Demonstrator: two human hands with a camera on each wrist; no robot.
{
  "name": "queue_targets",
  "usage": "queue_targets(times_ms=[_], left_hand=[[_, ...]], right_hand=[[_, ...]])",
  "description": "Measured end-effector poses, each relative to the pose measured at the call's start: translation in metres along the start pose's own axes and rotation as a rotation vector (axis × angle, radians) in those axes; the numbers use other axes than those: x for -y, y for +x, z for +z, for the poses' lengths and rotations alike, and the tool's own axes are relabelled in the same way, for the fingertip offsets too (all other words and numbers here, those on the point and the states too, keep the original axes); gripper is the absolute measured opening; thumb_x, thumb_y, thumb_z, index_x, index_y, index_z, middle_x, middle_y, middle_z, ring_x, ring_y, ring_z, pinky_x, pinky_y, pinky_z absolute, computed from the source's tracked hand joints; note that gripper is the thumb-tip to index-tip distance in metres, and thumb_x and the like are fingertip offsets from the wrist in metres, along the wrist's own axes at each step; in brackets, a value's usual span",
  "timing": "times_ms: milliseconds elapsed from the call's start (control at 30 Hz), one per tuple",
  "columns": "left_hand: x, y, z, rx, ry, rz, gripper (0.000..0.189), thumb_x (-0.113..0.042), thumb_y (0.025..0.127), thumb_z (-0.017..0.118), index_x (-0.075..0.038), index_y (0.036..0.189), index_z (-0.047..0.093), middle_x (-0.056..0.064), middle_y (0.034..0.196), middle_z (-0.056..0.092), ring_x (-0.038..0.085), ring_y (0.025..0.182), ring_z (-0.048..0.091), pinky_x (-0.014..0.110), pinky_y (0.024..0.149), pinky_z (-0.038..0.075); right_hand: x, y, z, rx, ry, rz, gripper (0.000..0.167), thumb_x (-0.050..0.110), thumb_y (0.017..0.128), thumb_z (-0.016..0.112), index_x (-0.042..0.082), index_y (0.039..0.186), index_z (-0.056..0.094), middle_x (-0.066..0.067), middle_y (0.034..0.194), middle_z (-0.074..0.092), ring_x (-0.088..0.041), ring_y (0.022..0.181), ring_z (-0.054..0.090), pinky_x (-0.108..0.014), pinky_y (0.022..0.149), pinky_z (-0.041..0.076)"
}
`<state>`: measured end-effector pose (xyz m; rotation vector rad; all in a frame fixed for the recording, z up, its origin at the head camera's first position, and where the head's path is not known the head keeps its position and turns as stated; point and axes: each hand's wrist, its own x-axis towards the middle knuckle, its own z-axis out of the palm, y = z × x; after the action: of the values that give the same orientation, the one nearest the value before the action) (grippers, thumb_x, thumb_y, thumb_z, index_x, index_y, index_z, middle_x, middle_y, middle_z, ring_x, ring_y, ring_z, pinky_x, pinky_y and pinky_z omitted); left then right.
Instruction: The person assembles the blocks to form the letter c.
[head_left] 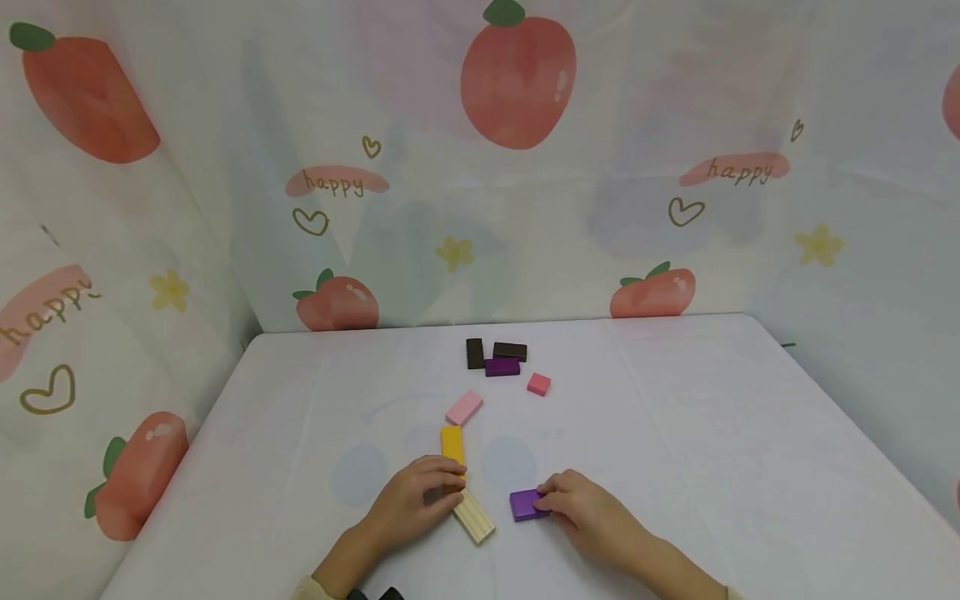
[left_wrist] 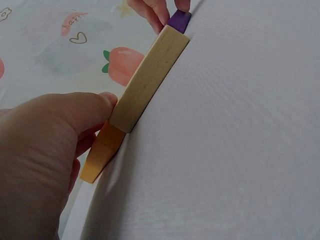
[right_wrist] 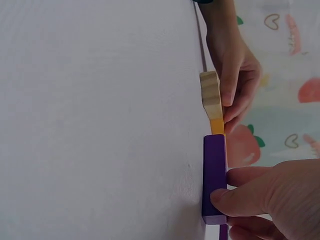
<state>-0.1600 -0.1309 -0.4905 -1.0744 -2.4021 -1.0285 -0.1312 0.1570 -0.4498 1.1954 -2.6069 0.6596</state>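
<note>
In the head view a yellow block (head_left: 452, 443) and a pale wooden block (head_left: 474, 518) lie end to end on the white-covered table. My left hand (head_left: 415, 501) is bent over their join, its fingers across the near end of the yellow block and its thumb beside the wooden one. The left wrist view shows the thumb tip at the end of the wooden block (left_wrist: 150, 80) and fingers behind the yellow block (left_wrist: 102, 152). To the right, my right hand (head_left: 596, 515) pinches the right end of a purple block (head_left: 525, 505), thumb on its near side (right_wrist: 214, 170).
Farther up the table lie a light pink block (head_left: 464, 407), a darker pink block (head_left: 538, 384), a dark purple block (head_left: 502, 367) and two black blocks, one upright in view (head_left: 475, 353) and one sideways (head_left: 510, 351). A fruit-patterned cloth (head_left: 525, 217) hangs behind the table.
</note>
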Motion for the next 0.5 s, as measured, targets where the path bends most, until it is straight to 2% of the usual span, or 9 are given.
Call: queue_targets(times_ms=[167, 500], left_hand=[[0.0, 0.0, -0.001, -0.004, 0.002, 0.007, 0.013, -0.018, 0.081, 0.072, -0.013, 0.093, 0.071, -0.006, 0.105, 0.064, 0.009, 0.103, 0.055, 0.026, 0.09, 0.045], [0.002, 0.0, 0.001, -0.002, 0.002, 0.01, 0.014, -0.018, 0.081, 0.071, -0.013, 0.093, 0.071, -0.006, 0.106, 0.063, 0.009, 0.104, 0.055, 0.025, 0.091, 0.044]], right_hand=[[0.004, -0.001, 0.003, -0.034, -0.003, -0.051, 0.021, -0.009, 0.07, 0.071, 0.005, 0.086, 0.071, -0.002, 0.095, 0.062, -0.014, 0.089, 0.058, -0.023, 0.075, 0.052], [0.012, -0.002, 0.004, -0.02, 0.003, -0.037, 0.02, -0.006, 0.073, 0.07, 0.006, 0.089, 0.071, 0.0, 0.097, 0.062, -0.012, 0.092, 0.057, -0.024, 0.078, 0.052]])
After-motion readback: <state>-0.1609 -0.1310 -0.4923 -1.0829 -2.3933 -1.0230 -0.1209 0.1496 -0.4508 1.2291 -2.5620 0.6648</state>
